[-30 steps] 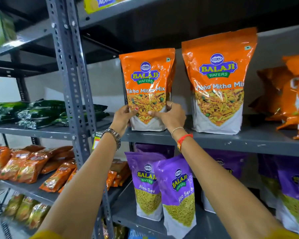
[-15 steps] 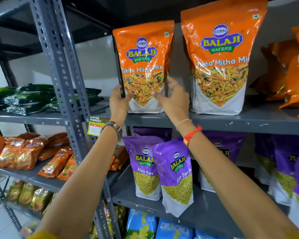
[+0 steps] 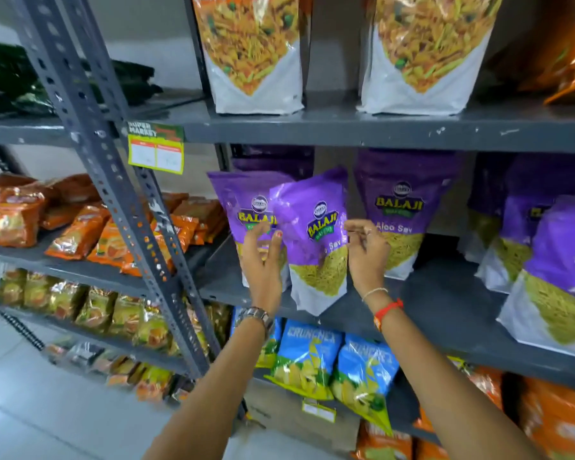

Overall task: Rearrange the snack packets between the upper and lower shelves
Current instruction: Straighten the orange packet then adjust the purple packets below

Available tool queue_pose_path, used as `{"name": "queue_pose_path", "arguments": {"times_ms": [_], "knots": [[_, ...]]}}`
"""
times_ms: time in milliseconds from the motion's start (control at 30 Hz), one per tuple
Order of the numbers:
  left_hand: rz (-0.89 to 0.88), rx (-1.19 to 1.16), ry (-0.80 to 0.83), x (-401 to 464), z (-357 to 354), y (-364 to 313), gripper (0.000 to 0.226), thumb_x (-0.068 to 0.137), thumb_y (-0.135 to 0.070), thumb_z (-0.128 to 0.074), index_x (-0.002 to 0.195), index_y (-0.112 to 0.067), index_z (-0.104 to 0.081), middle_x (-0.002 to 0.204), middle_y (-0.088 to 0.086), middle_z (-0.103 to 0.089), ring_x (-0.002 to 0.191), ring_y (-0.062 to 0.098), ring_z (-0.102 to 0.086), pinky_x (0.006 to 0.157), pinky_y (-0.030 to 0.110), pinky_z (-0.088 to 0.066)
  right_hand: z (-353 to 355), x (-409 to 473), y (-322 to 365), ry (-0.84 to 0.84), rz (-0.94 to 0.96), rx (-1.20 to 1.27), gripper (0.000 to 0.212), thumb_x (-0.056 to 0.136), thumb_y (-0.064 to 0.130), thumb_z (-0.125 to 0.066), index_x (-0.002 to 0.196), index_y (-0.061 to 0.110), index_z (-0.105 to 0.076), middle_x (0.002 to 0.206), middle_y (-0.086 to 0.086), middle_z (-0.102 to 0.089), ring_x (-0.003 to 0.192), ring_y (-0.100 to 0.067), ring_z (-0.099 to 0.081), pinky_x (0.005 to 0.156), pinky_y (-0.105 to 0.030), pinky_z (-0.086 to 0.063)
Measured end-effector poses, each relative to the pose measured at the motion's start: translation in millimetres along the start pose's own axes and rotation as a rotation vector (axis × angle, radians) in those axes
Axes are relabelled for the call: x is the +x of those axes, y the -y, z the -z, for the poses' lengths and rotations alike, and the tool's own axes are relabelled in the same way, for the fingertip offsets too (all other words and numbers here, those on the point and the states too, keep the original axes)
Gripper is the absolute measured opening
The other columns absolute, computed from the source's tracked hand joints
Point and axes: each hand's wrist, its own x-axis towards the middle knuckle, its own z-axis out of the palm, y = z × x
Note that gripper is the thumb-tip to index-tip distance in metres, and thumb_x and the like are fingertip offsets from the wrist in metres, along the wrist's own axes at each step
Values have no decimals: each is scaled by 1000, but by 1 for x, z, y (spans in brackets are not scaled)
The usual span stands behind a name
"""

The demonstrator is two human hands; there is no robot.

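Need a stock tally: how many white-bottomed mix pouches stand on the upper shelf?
2: a left pouch and a right pouch, both upright. The orange pile at right may hide more.

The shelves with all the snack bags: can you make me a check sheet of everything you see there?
Surface: grey metal lower shelf, bags standing on it.
Job's things: tilted purple Aloo Sev packet at the front, between both hands; two orange mix packets upright on the upper shelf.
Clutter: blue Crunchex bags below; small orange packets on the left rack.
Hands: left hand and right hand open, either side of the purple packet; contact unclear.
Cables: nothing seen.
Surroundings: yellow price tag, pale floor.
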Motion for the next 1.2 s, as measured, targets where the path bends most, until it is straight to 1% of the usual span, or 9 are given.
{"name": "queue_pose_path", "arguments": {"times_ms": [100, 267, 367, 467, 633, 733, 867, 933, 1200], "knots": [[246, -93, 60, -29, -9, 24, 40, 86, -15, -59, 124, -8, -49, 116, -1, -56, 95, -7, -55, 86, 12, -46, -9, 12, -39, 188, -206, -47, 34, 82, -5, -58, 116, 0, -58, 115, -19, -66, 100, -21, -57, 101, -43, -45], [502, -156, 174, -44, -20, 44, 54, 93, -22, -46, 143, -18, -26, 147, -2, -33, 135, 15, -33, 109, 27, -30, -19, 16, -55, 392, -471, 44, 59, 84, 4, -64, 136, 6, -36, 121, -10, -57, 115, -24, -53, 98, -30, -39], [620, -124, 261, -44, -25, 49, 57, 94, -37, -42, 145, -28, -17, 155, -3, -22, 141, 20, -25, 115, 50, -24, -10, 16, -53, 441, -476, 34, 59, 84, 11, -67, 136, 6, -39, 127, -11, -58, 115, -19, -53, 86, -16, -46], [608, -107, 271, -44, -30, 46, 55, 94, -38, -41, 144, -27, -22, 151, -4, -29, 133, 15, -33, 112, 49, -29, 2, 17, -55, 454, -453, 5, 48, 83, 12, -70, 125, 4, -50, 109, -5, -60, 104, -19, -56, 64, 1, -45], [564, -65, 317, -33, -37, 40, 47, 94, -39, -39, 138, -26, -31, 142, 2, -45, 126, 22, -47, 105, 49, -39, 17, 18, -69, 364, -364, -94, 43, 60, 52, -81, 91, 27, -66, 99, 1, -73, 98, -19, -67, 92, -41, -54], [542, -26, 369, -16, -39, 32, 43, 96, -35, -35, 136, -20, -35, 138, 22, -47, 120, 34, -52, 99, 46, -44, 20, 9, -51, 279, -321, -45, 24, 70, 40, -80, 85, 28, -65, 86, 10, -71, 83, -1, -64, 80, -24, -51], [528, -62, 493, -1, -50, 36, 13, 96, -34, -36, 99, -28, -47, 100, -5, -62, 69, -6, -64, 62, 25, -54, 35, 1, -38, 161, -306, -165, 45, 64, 55, -77, 90, 20, -65, 85, 7, -67, 85, -17, -63, 76, -32, -45], [594, -56, 760, -27, -127, 40, 14, 95, -39, -37, 95, -30, -48, 96, -12, -61, 77, 0, -63, 69, 32, -53, 107, 12, -58, -131, -385, -225, 58, 55, 67, -70, 89, 20, -63, 95, -2, -66, 86, -21, -63, 75, -34, -47], [638, -23, 818, -35, -125, 53, 27, 93, -43, -37, 109, -23, -45, 108, -4, -60, 97, 15, -59, 81, 41, -50, 110, 0, -76, -99, -423, -265, 64, 54, 73, -63, 89, 19, -60, 107, -8, -67, 98, -27, -65, 76, -34, -45]]}}
